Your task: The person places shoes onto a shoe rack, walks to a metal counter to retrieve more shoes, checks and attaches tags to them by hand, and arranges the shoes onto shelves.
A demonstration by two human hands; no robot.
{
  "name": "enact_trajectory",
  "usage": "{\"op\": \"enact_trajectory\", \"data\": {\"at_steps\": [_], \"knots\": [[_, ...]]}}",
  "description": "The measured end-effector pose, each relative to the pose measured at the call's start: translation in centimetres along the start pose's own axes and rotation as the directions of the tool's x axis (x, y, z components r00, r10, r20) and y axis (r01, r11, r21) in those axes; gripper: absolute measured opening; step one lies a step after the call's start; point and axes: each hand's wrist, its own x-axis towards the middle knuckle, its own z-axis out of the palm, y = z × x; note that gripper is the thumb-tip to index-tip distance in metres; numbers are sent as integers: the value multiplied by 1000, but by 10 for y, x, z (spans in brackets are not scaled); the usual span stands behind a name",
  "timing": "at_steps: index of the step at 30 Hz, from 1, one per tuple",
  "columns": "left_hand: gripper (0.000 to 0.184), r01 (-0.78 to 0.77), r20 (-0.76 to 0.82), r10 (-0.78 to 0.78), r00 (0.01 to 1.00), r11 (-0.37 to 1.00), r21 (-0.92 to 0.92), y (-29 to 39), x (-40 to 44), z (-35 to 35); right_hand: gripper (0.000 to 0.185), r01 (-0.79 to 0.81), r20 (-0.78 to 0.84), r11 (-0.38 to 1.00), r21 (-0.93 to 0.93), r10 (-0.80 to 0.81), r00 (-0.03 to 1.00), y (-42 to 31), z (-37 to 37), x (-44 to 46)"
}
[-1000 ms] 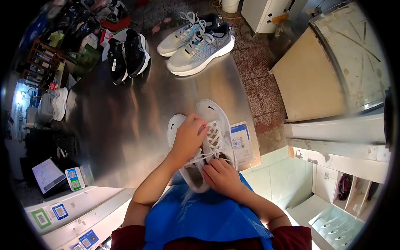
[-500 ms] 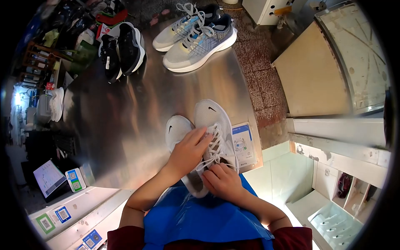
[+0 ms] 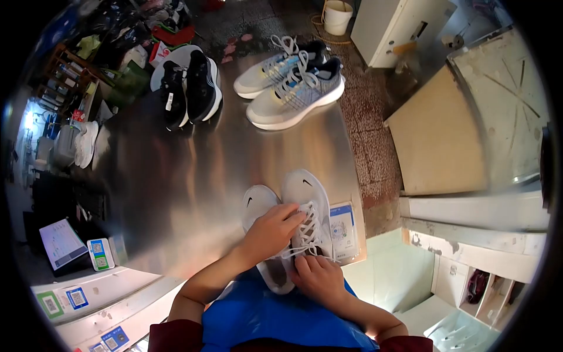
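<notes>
Two white sneakers (image 3: 304,185) with small black swooshes lie side by side near me, toes pointing away. My left hand (image 3: 272,230) reaches across the left sneaker (image 3: 258,198), its bent fingers gripping the other one beside the criss-crossed laces (image 3: 309,226). Lower down, my right hand (image 3: 318,278) is closed with curled fingers at the collar of that same right sneaker. Loose lace ends spread just above the right hand's knuckles. Whether a lace is pinched under those fingers is hidden.
Grey-blue sneakers (image 3: 293,102) and black sneakers (image 3: 202,88) stand farther back on the metal table (image 3: 176,193). A QR-code card (image 3: 345,232) lies at the right edge. At left are a screen (image 3: 61,243) and white shoes (image 3: 87,145). Cabinets stand at right.
The view has tilted, so the table and shoes sit lower in the picture. Both hands stay at the right white sneaker, with little change in their grip.
</notes>
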Motion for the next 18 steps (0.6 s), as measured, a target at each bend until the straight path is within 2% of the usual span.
{"op": "enact_trajectory", "data": {"at_steps": [2,4,8,10,14,17,18], "knots": [[27,-3,3,3,1000,1000,-20,-4,4,-7,27,-25,46,998,-52,28,999,-3,-3,9],[24,-49,-2,49,999,997,-54,-11,10,-16,36,-122,248,991,-61,133,960,-6,-5,16],[20,5,-13,-7,1000,990,-143,-30,23,-40,44,-93,255,990,-108,118,960,-16,-4,24],[18,9,-105,-32,994,978,-207,-49,26,-46,45,-158,300,975,-159,200,933,-21,2,29],[17,-30,-250,-3,968,991,-131,-98,30,-81,38,-212,302,967,-142,246,921,-19,20,24],[16,82,-358,-85,930,996,-23,-154,39,-119,39,-209,289,961,-180,255,923,-24,20,25],[15,87,-435,-57,898,995,49,-180,44,-135,40,-209,279,958,-199,260,925,-22,26,22]]}}
